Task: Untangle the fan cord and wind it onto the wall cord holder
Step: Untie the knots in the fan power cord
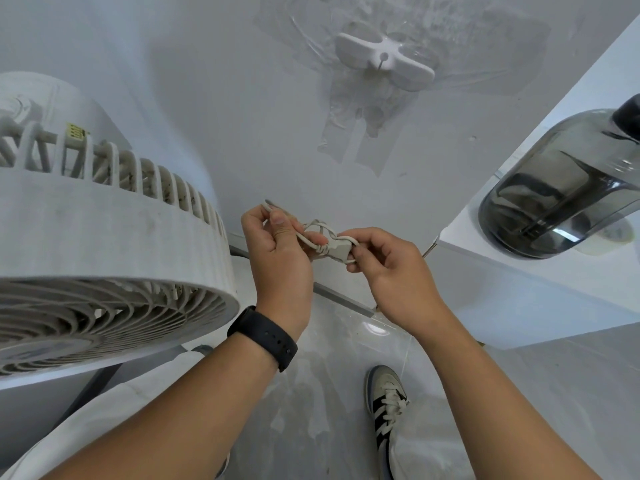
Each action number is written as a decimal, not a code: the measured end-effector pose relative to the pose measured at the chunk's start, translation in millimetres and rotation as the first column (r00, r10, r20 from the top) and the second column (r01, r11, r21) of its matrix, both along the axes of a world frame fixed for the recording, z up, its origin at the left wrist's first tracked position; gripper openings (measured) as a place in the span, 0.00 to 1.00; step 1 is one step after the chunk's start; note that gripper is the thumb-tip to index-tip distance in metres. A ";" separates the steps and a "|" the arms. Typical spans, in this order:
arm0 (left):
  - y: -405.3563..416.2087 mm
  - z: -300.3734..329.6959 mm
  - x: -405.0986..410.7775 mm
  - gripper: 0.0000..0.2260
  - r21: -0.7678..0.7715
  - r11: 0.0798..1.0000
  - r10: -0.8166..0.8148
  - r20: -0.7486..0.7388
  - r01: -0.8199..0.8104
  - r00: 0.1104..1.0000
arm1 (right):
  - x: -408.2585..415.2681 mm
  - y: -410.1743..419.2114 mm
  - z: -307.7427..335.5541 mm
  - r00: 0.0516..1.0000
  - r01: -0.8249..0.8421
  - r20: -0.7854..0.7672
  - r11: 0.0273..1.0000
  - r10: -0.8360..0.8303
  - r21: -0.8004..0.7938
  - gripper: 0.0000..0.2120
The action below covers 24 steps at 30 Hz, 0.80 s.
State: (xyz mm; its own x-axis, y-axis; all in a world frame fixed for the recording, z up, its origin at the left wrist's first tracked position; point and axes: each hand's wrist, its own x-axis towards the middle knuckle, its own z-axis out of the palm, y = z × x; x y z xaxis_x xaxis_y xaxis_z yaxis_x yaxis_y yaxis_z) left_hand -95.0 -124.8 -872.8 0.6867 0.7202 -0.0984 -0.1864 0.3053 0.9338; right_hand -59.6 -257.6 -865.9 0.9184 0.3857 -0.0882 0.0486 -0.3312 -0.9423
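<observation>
A tangled off-white fan cord (pixel 317 233) with its plug block (pixel 338 251) hangs between both hands in front of the wall. My left hand (pixel 277 251) pinches a loop of the cord near its top end. My right hand (pixel 388 268) grips the plug block and the strands wrapped round it. The white round fan (pixel 104 244) stands at the left on a pale surface. High on the wall sits the white wall cord holder (pixel 384 60), with no cord on it.
A smoky grey water jug (pixel 561 192) lies on a white shelf (pixel 540 268) at the right. Below are a glossy tiled floor (pixel 311 410) and my shoe (pixel 386 396). A black band sits on my left wrist.
</observation>
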 end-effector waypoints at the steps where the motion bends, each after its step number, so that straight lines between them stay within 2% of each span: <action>1: 0.1 0.0 0.0 0.07 -0.006 1.000 0.003 -0.007 -0.003 1.000 | 0.3 -0.6 -0.8 0.999 0.005 -0.032 1.000 -0.004 0.026 0.15; 7: 1.7 -0.3 -1.1 0.09 -0.068 0.997 -0.050 -0.041 0.047 0.998 | -0.2 1.7 -5.9 0.973 0.065 -0.229 0.973 -0.013 0.223 0.16; 10: -2.1 5.1 -5.5 0.10 -0.081 0.981 -0.179 -0.042 0.175 0.983 | 5.4 -2.6 -8.8 0.980 0.158 -0.136 0.986 -0.148 0.060 0.15; 12: -5.7 6.7 -9.5 0.10 -0.028 0.959 -0.284 -0.044 0.283 0.958 | 7.0 -3.4 -11.0 0.972 0.213 -0.093 0.977 -0.214 -0.029 0.14; 19: -10.9 8.6 -15.2 0.22 0.039 0.903 -0.422 -0.098 0.427 0.901 | 10.0 -3.9 -2.4 0.943 0.279 -0.210 0.958 -0.259 0.073 0.10; 22: -11.8 6.2 -15.9 0.20 0.097 0.888 -0.431 -0.169 0.450 0.886 | 9.6 -5.7 -1.5 0.946 0.259 -0.218 0.964 -0.240 0.061 0.09; 24: -13.7 3.8 -17.1 0.17 0.200 0.853 -0.437 -0.231 0.482 0.869 | 9.1 -7.7 1.7 0.953 0.236 -0.208 0.971 -0.222 0.043 0.11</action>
State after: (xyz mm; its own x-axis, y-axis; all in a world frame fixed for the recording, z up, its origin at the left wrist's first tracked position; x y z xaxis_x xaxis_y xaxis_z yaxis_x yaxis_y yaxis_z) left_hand -112.1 -138.5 -869.0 0.9333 0.3421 -0.1087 0.0880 0.0755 0.9933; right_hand -50.5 -265.3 -864.2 0.9488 0.1784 -0.2608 -0.2132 -0.2479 -0.9450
